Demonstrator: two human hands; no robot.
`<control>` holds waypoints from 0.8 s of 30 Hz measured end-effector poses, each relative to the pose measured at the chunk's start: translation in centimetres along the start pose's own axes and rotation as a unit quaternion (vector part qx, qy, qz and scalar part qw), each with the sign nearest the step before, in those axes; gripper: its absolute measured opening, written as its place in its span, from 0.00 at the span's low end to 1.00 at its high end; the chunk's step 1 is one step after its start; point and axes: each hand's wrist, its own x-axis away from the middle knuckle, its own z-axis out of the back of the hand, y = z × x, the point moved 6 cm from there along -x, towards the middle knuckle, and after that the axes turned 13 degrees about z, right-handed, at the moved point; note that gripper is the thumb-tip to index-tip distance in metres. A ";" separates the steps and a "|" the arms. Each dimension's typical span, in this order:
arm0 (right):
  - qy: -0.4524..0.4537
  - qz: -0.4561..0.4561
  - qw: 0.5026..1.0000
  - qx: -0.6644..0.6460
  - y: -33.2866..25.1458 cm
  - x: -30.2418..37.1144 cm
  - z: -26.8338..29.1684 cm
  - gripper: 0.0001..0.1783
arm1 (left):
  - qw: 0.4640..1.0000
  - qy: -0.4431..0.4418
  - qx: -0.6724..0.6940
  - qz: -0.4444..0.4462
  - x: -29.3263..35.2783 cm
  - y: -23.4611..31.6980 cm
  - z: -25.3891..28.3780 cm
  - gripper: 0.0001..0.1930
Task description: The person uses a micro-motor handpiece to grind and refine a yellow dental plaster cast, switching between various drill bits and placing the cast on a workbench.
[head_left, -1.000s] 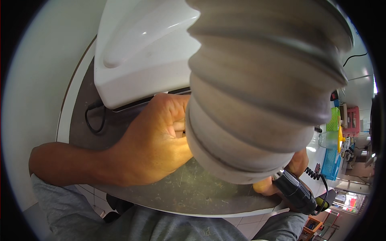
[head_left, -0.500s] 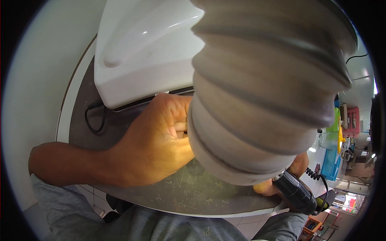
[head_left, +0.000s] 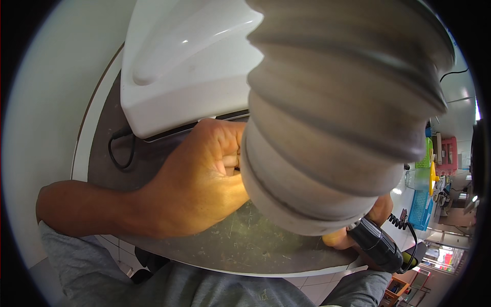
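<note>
My left hand (head_left: pixel 199 179) is over the dark table top, its fingers curled in and lit yellow. The fingertips, and anything pinched in them, are hidden behind a wide grey ribbed hose (head_left: pixel 327 128). On the hose's other side my right hand (head_left: pixel 380 211) is wrapped round a black pen-like rotary handpiece (head_left: pixel 376 245) with a metal nose and a coiled black cord. Only parts of that hand show, a fingertip and some knuckles. The handpiece's working end is covered by the hose.
Behind my left hand stands a white moulded machine housing (head_left: pixel 184 87), with a black cable (head_left: pixel 110 151) looping from its side. The scratched dark table (head_left: pixel 235 250) curves close to my lap. Off to the right are a blue basket (head_left: pixel 421 210) and a pink basket (head_left: pixel 449 153).
The ribbed hose sits very slightly further right in the picture. Both hands and the handpiece look the same as before.
</note>
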 end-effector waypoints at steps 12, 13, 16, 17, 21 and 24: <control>0.020 0.040 0.999 -0.022 1.0 0.5 -0.3 0.19 | 1.000 -0.007 0.019 -0.013 -0.2 -0.3 0.0 0.14; 0.026 0.029 0.999 -0.019 0.9 0.5 -0.3 0.18 | 1.000 -0.007 0.016 -0.020 -0.2 0.0 -0.1 0.14; 0.030 0.025 0.999 -0.015 1.0 0.6 -0.1 0.18 | 0.999 0.007 -0.039 -0.027 0.5 1.3 -0.4 0.13; 0.027 0.033 0.999 -0.015 1.0 0.5 -0.2 0.18 | 0.999 0.008 -0.039 -0.028 0.4 1.1 -0.3 0.13; 0.036 0.007 0.999 -0.017 0.3 0.0 0.1 0.18 | 0.999 0.007 -0.021 0.035 0.3 1.7 -0.2 0.13; 0.014 0.001 1.000 -0.002 0.2 0.0 0.1 0.19 | 0.999 0.007 -0.024 0.031 0.0 0.3 0.1 0.13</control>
